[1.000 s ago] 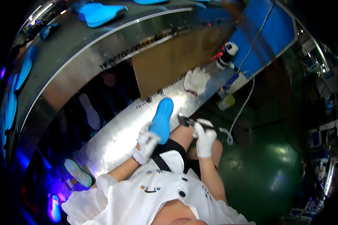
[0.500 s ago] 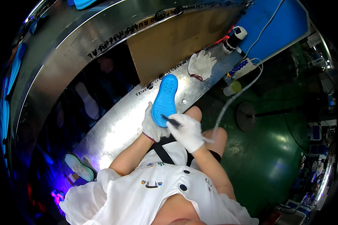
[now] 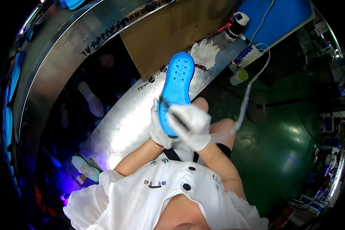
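A blue shoe sole, dotted with small holes at its far end, is raised over the metal ledge. My left hand, in a white glove, grips it along the left edge and from beneath, near its lower end. My right hand, also gloved and blurred by motion, is closed round a slim dark tool above the lower half of the sole. Part of the sole is hidden behind that hand. A pale hose runs up and right from near my right wrist.
A spare white glove lies on the metal ledge beside a cardboard sheet. Beyond are a black-and-white device, a power strip and a yellow-lidded jar. A pale green shoe sits at lower left.
The sole has come up closer, its far end rising in view. My right hand has shifted slightly right and blurs with motion, still holding the tool.
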Tool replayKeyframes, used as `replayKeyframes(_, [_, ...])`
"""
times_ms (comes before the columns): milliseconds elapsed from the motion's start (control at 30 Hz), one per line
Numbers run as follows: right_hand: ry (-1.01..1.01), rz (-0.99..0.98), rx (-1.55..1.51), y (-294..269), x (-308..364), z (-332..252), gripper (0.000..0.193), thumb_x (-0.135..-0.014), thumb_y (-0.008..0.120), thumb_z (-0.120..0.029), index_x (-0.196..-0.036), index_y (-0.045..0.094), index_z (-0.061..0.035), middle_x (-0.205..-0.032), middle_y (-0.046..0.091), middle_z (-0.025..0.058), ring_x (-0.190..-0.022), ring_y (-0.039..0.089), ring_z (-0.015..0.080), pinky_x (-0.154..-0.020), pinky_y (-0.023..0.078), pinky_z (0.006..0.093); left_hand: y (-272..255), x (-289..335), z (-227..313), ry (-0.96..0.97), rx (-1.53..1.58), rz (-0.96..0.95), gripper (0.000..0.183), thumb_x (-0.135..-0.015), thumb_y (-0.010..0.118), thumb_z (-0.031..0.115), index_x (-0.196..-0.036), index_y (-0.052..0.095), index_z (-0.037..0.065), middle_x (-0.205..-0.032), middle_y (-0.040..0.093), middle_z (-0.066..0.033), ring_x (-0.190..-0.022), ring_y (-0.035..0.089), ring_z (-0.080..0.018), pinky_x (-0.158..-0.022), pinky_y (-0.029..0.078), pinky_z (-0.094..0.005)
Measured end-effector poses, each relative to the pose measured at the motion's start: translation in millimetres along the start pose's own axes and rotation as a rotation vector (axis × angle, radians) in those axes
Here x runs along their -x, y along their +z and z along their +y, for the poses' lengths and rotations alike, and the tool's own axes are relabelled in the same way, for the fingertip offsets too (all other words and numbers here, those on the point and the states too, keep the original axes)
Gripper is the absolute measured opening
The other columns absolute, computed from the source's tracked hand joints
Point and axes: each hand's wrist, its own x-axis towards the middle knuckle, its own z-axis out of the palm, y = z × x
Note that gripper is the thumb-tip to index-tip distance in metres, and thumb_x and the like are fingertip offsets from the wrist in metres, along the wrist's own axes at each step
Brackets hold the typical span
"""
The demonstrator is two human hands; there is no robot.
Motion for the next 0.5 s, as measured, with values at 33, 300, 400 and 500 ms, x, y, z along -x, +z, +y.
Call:
replayKeyframes(33, [-0.072, -0.086, 0.063, 4.2, 6.2, -8.4, 0.016, -0.080, 0.077, -0.009, -0.094, 0.071, -0.0059, -0.085, 0.069, 0.0101, -0.071, 0.068, 0.0262, -0.069, 0.055, 0.0338, -4.0, -3.1, 2.0, -0.001, -0.042, -0.051, 0.092, -0.090, 0.033, 0.080, -0.138, 0.049, 0.003, -0.119, 0.063, -0.0244, -0.102, 0.067, -0.0349, -0.082, 0.059, -0.0471])
replayKeyframes(300, [-0.068, -0.033, -0.035, -1.6, 6.1, -16.2, 0.017, -0.080, 0.075, -0.005, -0.096, 0.071, -0.0057, -0.087, 0.070, 0.0097, -0.072, 0.069, 0.0240, -0.065, 0.055, 0.0319, -17.2, -7.3, 6.2, 0.033, -0.100, -0.078, 0.098, -0.088, 0.035, 0.081, -0.140, 0.045, -0.001, -0.125, 0.059, -0.0283, -0.105, 0.066, -0.0384, -0.089, 0.057, -0.0488])
replayKeyframes(400, [-0.149, -0.088, -0.041, -7.4, 6.6, -13.8, 0.019, -0.078, 0.075, -0.005, -0.097, 0.070, -0.0050, -0.087, 0.070, 0.0097, -0.070, 0.067, 0.0253, -0.066, 0.055, 0.0335, -15.7, -11.6, 19.0, -0.058, 0.006, -0.208, 0.098, -0.089, 0.039, 0.079, -0.144, 0.039, -0.002, -0.129, 0.056, -0.0299, -0.109, 0.063, -0.0404, -0.096, 0.054, -0.0508])
replayKeyframes(500, [0.205, 0.184, -0.164, -6.2, 5.3, 8.0, 0.019, -0.077, 0.076, -0.003, -0.095, 0.069, -0.0014, -0.081, 0.068, 0.0116, -0.068, 0.066, 0.0261, -0.065, 0.054, 0.0332, -19.4, -8.8, 21.1, 0.058, 0.083, -0.036, 0.094, -0.091, 0.038, 0.077, -0.146, 0.039, 0.000, -0.128, 0.058, -0.0280, -0.107, 0.063, -0.0432, -0.094, 0.054, -0.0533])
